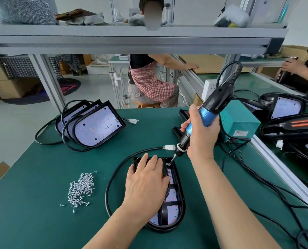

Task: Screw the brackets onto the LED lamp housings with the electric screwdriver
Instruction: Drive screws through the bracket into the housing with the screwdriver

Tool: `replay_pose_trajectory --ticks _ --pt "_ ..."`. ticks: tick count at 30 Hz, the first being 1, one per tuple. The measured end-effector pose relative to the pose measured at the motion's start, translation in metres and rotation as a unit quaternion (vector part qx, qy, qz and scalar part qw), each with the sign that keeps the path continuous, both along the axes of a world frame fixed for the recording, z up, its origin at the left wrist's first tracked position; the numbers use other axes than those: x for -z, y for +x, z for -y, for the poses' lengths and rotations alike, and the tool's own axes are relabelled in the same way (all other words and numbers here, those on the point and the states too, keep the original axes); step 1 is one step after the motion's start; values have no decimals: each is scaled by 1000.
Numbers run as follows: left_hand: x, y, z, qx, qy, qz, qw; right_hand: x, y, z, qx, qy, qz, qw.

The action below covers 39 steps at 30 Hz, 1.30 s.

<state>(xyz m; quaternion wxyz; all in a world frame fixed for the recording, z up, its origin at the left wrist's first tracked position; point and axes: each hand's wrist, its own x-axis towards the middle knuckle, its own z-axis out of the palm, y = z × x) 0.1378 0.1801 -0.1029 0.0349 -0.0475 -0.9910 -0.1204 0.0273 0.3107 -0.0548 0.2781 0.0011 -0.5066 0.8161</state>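
left hand (147, 178), fingers (154, 160) flat, holds the bracket (164, 214) in the lamp housing (180, 211), right hand (201, 133) grips the screwdriver (209, 112) there; stacked housings (95, 126) probably wait.

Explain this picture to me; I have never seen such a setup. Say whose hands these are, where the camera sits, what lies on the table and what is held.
There is one picture, taken by a camera on the worker's head, looking down at their own bare hands; there is no machine arm. The left hand lies flat on a black LED lamp housing, over the bracket inside it. The right hand grips a blue electric screwdriver, its tip set at the housing's far end. On the green table lie loose screws at left, a stack of more housings behind them, and a teal box at right.
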Motion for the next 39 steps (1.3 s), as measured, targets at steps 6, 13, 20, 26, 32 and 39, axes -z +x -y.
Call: replay_pose_trajectory --ticks 6,13,20,26,32,39 --pt "0 -1 -1 2 -3 -1 1000 2 -4 3 -22 11 12 1000" --pt "-1 -1 -2 2 -3 -4 1000 0 -8 9 -48 74 3 996" --pt "0 0 -2 4 1 -8 1000 1 -10 13 -32 96 1 995" --pt "2 0 -1 3 7 -12 1000 2 -13 14 -41 90 7 995" --pt "1 -2 2 12 10 -14 1000 1 -12 15 -124 103 -23 987" --pt "1 -2 2 15 17 -17 1000 1 -5 9 -176 111 -21 978"
